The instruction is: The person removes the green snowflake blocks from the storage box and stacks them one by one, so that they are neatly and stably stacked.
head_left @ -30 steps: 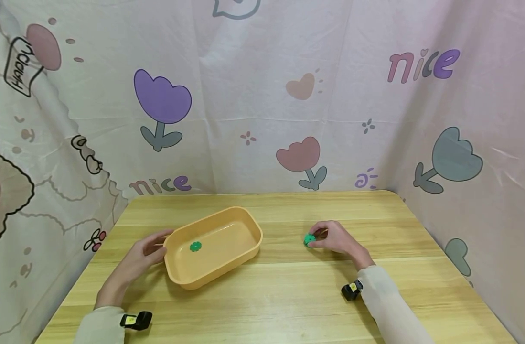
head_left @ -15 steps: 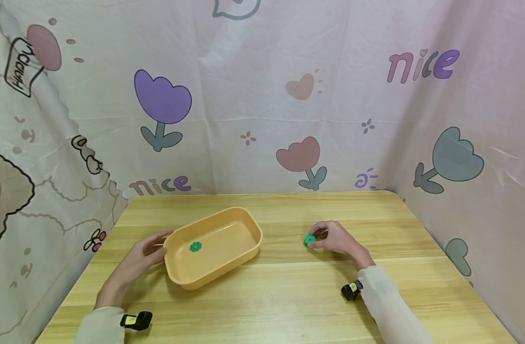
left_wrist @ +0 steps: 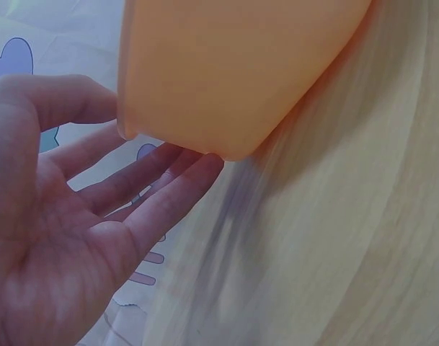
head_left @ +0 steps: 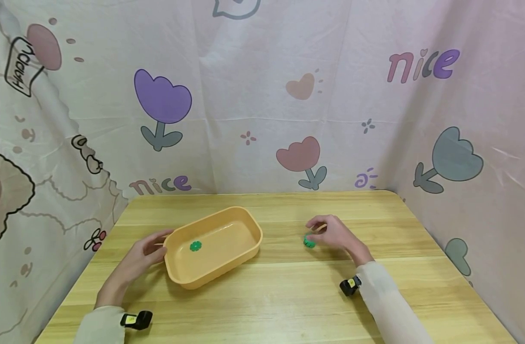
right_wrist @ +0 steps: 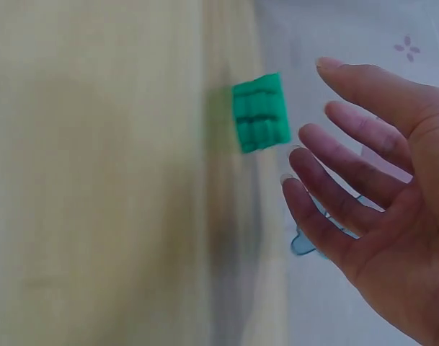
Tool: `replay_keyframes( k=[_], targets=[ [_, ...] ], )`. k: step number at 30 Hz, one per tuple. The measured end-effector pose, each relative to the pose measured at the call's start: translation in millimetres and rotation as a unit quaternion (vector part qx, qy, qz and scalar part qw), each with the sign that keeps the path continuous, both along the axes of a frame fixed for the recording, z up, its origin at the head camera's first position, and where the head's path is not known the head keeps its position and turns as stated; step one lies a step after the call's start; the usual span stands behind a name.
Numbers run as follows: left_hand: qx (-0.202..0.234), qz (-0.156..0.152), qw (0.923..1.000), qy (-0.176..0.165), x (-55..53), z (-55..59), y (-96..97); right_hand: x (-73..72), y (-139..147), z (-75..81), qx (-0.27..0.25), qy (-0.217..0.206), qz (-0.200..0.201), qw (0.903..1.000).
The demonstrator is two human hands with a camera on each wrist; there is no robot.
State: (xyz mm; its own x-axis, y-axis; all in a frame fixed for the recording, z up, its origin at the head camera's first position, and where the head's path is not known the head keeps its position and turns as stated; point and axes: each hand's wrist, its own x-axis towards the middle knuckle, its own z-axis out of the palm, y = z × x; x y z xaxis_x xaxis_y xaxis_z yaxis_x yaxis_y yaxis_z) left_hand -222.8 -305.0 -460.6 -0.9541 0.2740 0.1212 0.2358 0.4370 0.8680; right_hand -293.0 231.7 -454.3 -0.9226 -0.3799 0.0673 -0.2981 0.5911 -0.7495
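Observation:
A yellow rectangular tray [head_left: 219,248] lies at an angle on the left half of the table. One small green flower-shaped disc [head_left: 195,246] is inside it. My left hand [head_left: 137,258] is at the tray's left end, its extended fingertips touching the outer wall near the rim and base. On the right, a short stack of green flower-shaped discs [right_wrist: 262,113] stands on the wood. My right hand [head_left: 334,233] is just behind and right of that stack [head_left: 308,241], fingers spread and holding nothing. The right wrist view shows a gap between fingertips and stack.
The wooden table [head_left: 271,306] reaches back to a printed cloth curtain [head_left: 245,95], which also runs along both sides. A small black camera is strapped at each wrist. Bare wood lies between the tray and the green stack.
My right hand has let go of the green stack and lifted slightly up and away, fingers opening. The stack stays on the table. My left hand and the tray have not moved.

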Motion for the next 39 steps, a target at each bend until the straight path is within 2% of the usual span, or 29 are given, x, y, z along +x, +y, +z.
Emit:
replay_keyframes(
  k=[5,13,20,29,39],
  targets=[
    [0.003,-0.001,1.0000,-0.001,-0.3,-0.4,0.0,-3.5,-14.3,10.7,-0.009,0.022,0.025,0.9994],
    [0.011,-0.009,0.9999,0.009,0.4,-1.5,0.2,-8.9,-51.0,21.8,-0.024,0.051,0.088,0.9945],
    [-0.003,0.005,1.0000,-0.003,0.6,-2.4,-0.8,-9.4,-89.8,31.6,-0.030,0.049,0.118,0.9913],
    [-0.009,0.008,0.9998,-0.016,-1.3,-2.4,-2.1,-11.3,-140.8,34.3,-0.051,0.061,0.163,0.9833],
    [-0.003,0.005,0.9999,-0.012,-0.6,-3.0,-1.8,-16.2,-202.4,30.0,-0.017,0.070,0.196,0.9780]
  ],
)
